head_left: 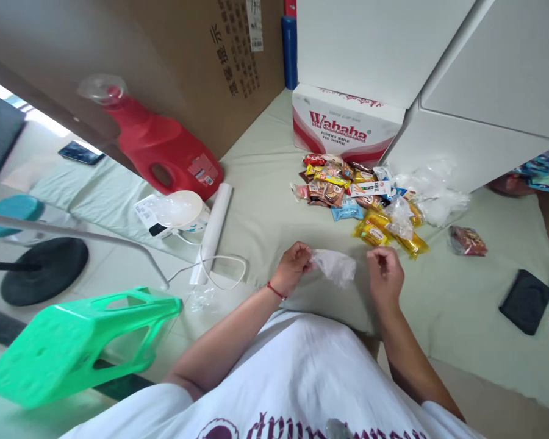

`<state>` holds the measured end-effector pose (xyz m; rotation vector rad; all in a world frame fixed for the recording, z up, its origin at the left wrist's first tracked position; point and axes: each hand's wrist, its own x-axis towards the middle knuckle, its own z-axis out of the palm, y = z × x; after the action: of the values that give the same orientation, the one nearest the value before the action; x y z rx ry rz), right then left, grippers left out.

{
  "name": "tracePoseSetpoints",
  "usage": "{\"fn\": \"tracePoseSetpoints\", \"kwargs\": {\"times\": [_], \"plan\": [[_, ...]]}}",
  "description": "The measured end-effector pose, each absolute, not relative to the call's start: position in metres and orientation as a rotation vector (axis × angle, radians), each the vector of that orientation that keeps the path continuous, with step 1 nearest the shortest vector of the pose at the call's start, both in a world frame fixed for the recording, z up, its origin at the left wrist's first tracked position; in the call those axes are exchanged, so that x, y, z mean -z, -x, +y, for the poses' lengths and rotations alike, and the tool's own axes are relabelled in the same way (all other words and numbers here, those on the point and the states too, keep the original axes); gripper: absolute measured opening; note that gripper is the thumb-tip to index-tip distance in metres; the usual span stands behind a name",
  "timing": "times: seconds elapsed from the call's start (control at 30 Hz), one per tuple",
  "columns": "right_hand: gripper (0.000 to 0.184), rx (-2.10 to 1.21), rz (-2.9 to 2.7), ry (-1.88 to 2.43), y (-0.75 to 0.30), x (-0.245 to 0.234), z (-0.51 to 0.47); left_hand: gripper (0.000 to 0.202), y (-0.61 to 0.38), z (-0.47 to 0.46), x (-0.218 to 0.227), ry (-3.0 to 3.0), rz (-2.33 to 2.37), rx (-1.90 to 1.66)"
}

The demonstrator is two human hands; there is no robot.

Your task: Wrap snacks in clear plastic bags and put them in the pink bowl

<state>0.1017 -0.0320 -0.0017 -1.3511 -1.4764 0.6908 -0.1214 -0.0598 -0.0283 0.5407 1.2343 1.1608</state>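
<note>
Your left hand (297,263) clamps thin plastic bag (336,267) by one end, likely leaving rest loose, short of snack pile (333,194). Right hand (387,273) curled nearby; cannot tell whether fingertips meet.

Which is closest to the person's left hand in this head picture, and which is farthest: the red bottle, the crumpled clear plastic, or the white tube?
Nearest to the left hand first:
1. Crumpled clear plastic: pinched in its fingers.
2. White tube: off to the left.
3. Red bottle: farther away, beyond the tube, by the cardboard.
</note>
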Motion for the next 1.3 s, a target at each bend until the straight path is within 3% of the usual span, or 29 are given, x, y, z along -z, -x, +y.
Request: {"fn": "tracePoseSetpoints", "kwargs": {"times": [0.1,0.2,0.43,0.53,0.63,0.8,0.97,1.13,1.3], "plan": [[0.008,-0.399,-1.926,1.087,-0.087,-0.01,-0.051,0.046,0.114,-0.058,0.033,-0.599,1.363,-1.214],[0.017,-0.323,-2.288,1.049,-0.071,-0.003,-0.056,0.045,0.108,-0.057,0.03,-0.633,1.364,-1.224],[0.014,-0.786,-2.096,1.107,-0.076,0.028,-0.035,0.052,0.117,-0.054,0.029,-0.373,1.201,-1.224],[0.027,-0.722,-2.193,1.025,-0.073,0.025,-0.038,0.056,0.118,-0.055,0.032,-0.312,1.151,-1.181],[0.016,-0.74,-2.264,1.008,-0.063,0.026,-0.042,0.06,0.115,-0.057,0.03,-0.307,1.103,-1.174],[0.02,-1.179,-1.732,1.258,-0.049,0.032,-0.045,0.064,0.111,-0.067,0.021,-0.475,1.218,-1.271],[0.034,-1.672,-1.273,1.253,-0.049,0.024,-0.043,0.049,0.11,-0.074,0.026,-0.534,1.17,-1.127],[0.041,-1.729,-0.905,1.28,-0.07,0.017,-0.033,0.052,0.122,-0.073,0.023,-0.437,1.169,-1.117],[0.033,-1.626,-1.016,1.27,-0.065,0.012,-0.038,0.053,0.104,-0.073,0.012,-0.606,1.059,-1.061]]}}
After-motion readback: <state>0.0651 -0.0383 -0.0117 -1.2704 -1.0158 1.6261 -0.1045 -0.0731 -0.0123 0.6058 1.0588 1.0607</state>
